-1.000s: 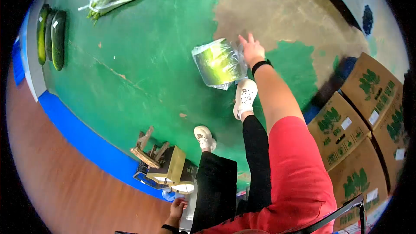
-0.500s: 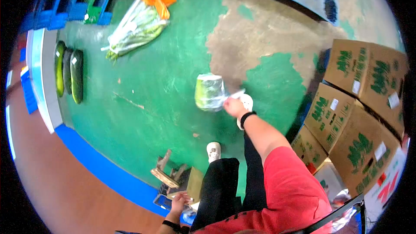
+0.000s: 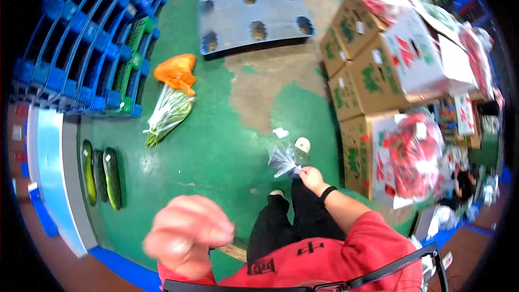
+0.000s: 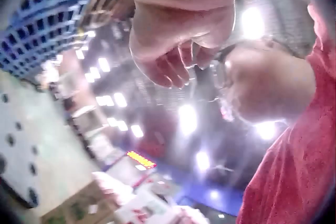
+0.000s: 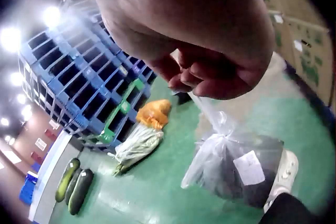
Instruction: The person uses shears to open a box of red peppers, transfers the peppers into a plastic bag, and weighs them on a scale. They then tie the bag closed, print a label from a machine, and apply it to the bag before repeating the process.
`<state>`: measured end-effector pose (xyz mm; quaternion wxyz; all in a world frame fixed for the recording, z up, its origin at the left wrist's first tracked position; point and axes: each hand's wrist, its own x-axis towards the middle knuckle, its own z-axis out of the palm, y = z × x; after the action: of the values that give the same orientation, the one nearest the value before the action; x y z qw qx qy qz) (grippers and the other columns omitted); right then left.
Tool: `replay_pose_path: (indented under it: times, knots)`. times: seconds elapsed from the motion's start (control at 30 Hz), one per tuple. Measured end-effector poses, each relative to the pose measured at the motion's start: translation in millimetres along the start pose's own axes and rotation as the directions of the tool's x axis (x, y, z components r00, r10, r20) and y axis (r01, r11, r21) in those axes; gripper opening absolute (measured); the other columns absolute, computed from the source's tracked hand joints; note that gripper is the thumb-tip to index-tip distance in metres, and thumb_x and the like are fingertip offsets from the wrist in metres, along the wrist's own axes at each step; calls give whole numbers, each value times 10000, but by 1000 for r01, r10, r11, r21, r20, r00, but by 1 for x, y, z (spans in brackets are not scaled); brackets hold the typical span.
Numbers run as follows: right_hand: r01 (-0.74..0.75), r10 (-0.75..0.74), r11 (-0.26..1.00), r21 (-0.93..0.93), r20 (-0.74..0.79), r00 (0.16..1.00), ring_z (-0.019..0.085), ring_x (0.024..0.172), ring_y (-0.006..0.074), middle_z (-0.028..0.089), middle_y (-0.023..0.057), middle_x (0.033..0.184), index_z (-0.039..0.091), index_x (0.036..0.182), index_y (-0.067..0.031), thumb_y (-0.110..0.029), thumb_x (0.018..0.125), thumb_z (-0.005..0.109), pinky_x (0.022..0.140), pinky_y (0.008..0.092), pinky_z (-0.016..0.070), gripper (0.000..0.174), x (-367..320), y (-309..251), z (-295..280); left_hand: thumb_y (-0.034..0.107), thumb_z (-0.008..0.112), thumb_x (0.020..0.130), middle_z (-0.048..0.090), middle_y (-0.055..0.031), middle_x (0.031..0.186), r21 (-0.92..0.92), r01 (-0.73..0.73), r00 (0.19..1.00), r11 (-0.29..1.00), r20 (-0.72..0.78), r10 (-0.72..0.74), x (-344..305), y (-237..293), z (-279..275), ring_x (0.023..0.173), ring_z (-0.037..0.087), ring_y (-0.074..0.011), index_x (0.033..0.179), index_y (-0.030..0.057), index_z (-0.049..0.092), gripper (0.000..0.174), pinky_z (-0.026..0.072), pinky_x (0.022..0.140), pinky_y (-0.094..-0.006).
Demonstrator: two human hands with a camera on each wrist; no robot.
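Observation:
My right hand [image 3: 312,179] grips the gathered top of a clear plastic bag [image 3: 282,158] that hangs in front of my legs. In the right wrist view the bag [image 5: 220,155] bulges around a dark, rounded piece and carries a white label [image 5: 249,167]; the fingers [image 5: 210,79] are curled around its twisted neck. Close to the head camera, my left hand [image 3: 186,232] is raised, its fingers loosely bent. The left wrist view shows this hand [image 4: 178,40] near my head, with nothing visible in its fingers.
Three long green gourds [image 3: 112,178] lie on the floor at left. Bagged leafy greens [image 3: 168,112] lie by an orange bag [image 3: 177,71]. Blue pallets [image 3: 81,43] stand behind; a grey pallet [image 3: 254,11] lies ahead. Stacked cartons [image 3: 359,81] line the right.
My right hand has taken hold of the bag's top and lifted it from the floor towards me. My left hand has risen from low beside my leg to near the head camera. The view has tilted up.

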<state>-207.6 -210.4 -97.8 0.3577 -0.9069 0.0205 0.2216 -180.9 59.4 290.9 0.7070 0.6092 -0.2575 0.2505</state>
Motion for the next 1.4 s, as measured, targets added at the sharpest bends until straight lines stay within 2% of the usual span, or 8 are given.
replay_pose_path:
  times: [0.23, 0.4, 0.5, 0.73, 1.0, 1.07, 1.23, 1.4]
  knots:
    - [-234, 256, 966, 108, -294, 921, 552, 664, 346, 550, 197, 673, 573, 677, -25, -244, 712, 486, 614, 415, 427, 238, -187, 30, -123, 109, 590, 780, 502, -110, 617, -477, -163, 927, 864, 224, 299, 71, 94, 98, 434, 463, -142, 981, 59, 507, 222, 463, 360, -219]
    - [-318, 592, 783, 535, -484, 644, 422, 501, 125, 453, 24, 502, 511, 557, -34, -151, 699, 450, 487, 279, 343, 194, -313, 101, -157, 2, 626, 691, 515, -61, 599, -714, -134, 903, 687, 197, 382, 78, 148, 187, 420, 463, -105, 737, -60, 516, 134, 452, 344, -176]
    - [-210, 633, 758, 618, -618, 467, 415, 500, 124, 439, 28, 495, 494, 542, -28, -141, 696, 444, 490, 273, 331, 198, -386, 149, -160, -26, 626, 667, 547, -79, 596, -882, 9, 649, 472, 364, 668, 82, 168, 245, 453, 518, -107, 832, -78, 503, 213, 491, 383, -198]
    - [-83, 708, 704, 705, -687, 163, 460, 506, 152, 480, 62, 511, 506, 548, -17, -194, 712, 442, 496, 299, 359, 250, -521, 243, -175, 1, 586, 714, 568, -70, 598, -965, 101, 691, 242, 243, 681, -2, 236, 458, 452, 539, -110, 1018, -34, 432, 342, 490, 406, -195]
    - [-94, 768, 631, 770, -602, 218, 461, 514, 137, 482, 56, 518, 504, 569, -6, -125, 734, 445, 501, 273, 359, 212, -615, 300, -235, -21, 474, 795, 526, -84, 698, -585, 162, 734, 795, 610, 299, -92, 210, 649, 519, 529, -161, 916, 27, 448, 133, 448, 481, -270]
    - [55, 747, 628, 777, -621, 239, 470, 529, 122, 487, 48, 527, 504, 599, 4, -124, 730, 474, 508, 266, 362, 185, -630, 318, -256, -25, 475, 791, 553, -62, 769, -153, 472, 427, 868, 901, -74, -124, 190, 690, 704, 563, -138, 949, 3, 486, 161, 457, 648, -244]
    - [193, 777, 510, 838, -545, 315, 422, 521, 95, 446, -1, 529, 482, 579, -9, -111, 756, 480, 498, 238, 337, 204, -642, 348, -323, 91, 570, 763, 549, -59, 768, 259, 375, -140, 890, 965, -222, -260, 33, 767, 707, 541, -135, 1031, -5, 451, 309, 438, 636, -264]
    - [270, 789, 374, 887, -457, 410, 406, 522, 100, 414, 9, 538, 461, 571, -6, -101, 758, 474, 509, 237, 330, 210, -621, 380, -404, 238, 666, 675, 541, -128, 873, 153, 174, -309, 973, 947, -93, -331, -24, 847, 805, 555, -274, 1166, 59, 396, 588, 447, 701, -346]
